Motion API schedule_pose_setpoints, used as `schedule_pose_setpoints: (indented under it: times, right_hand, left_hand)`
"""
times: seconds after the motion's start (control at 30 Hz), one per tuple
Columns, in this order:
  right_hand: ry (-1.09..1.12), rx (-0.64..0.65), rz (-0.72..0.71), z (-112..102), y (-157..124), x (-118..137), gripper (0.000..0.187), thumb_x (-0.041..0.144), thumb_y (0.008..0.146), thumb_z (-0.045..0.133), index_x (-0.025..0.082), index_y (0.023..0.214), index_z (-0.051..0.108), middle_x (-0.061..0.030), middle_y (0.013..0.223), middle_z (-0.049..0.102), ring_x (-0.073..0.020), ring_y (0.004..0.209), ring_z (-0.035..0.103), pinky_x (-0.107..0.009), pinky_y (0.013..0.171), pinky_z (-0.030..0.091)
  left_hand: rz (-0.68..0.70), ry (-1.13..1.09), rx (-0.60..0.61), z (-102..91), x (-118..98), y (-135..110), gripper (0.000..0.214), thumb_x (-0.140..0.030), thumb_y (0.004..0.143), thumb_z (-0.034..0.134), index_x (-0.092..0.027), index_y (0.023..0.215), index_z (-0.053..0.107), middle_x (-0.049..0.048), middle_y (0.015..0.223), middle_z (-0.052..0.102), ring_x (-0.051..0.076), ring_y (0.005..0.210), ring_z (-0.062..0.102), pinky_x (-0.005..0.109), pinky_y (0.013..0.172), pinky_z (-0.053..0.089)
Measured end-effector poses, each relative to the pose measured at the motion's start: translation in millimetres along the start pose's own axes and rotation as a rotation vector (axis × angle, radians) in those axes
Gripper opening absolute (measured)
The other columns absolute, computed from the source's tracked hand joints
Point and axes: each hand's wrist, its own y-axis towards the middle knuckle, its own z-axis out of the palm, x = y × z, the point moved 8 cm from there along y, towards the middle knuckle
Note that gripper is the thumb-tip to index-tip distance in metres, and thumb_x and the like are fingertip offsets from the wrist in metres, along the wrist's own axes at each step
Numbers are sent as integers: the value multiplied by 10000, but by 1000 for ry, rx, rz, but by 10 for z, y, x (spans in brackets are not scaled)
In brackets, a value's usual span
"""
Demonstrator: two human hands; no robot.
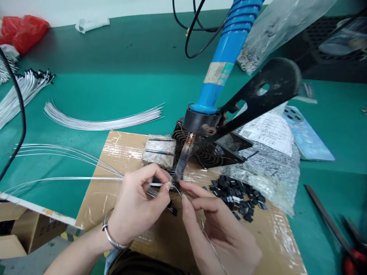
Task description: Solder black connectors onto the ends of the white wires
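My left hand (140, 202) is closed in a pinch on thin white wires (86, 178), whose long ends trail off to the left. Between the thumb and fingers of my right hand (220, 225) is a fine strand of solder wire (210, 242), which runs down across the palm. Both sets of fingertips meet just under the dark tip of a blue soldering iron (213, 84), which points downward in a black metal holder (258, 95). The exact contact at the tip is too small to make out. Small black connectors (237, 196) lie in a pile right of my fingers.
Cardboard (111, 156) covers the work spot on the green table mat (114, 91). A black fan (200, 152) and a wrapped block (159, 151) stand behind my hands. Bundled white wires (106, 124) lie farther back. Bubble wrap (263, 175), a phone (309, 137) and red-handled pliers (357, 259) are at right.
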Motion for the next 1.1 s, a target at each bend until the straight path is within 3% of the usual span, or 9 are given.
schedule_pose_setpoints:
  times: [0.4, 0.7, 1.1]
  right_hand:
    - [-103, -7, -70, 18, 7, 45, 121, 201, 925, 772, 241, 842, 694, -97, 1099, 855, -277, 971, 844, -352, 828, 689]
    - [-162, -12, -171, 29, 7, 144, 146, 103, 925, 750, 224, 874, 688, -62, 1056, 853, -173, 934, 838, -223, 871, 632]
    - [-209, -9, -277, 44, 21, 258, 192, 23, 905, 739, 204, 894, 676, -42, 1015, 849, -124, 911, 835, -167, 882, 599]
  left_hand:
    - [-11, 20, 12, 23, 43, -8, 98, -136, 832, 615, -192, 753, 633, 16, 764, 730, 147, 670, 631, 243, 617, 479]
    - [5, 43, 11, 20, 24, -25, 108, -139, 840, 612, -188, 749, 641, 17, 757, 734, 137, 636, 602, 234, 567, 440]
    - [40, 28, -3, 12, -8, -28, 116, -120, 836, 615, -183, 745, 651, 11, 753, 744, 125, 640, 627, 203, 571, 459]
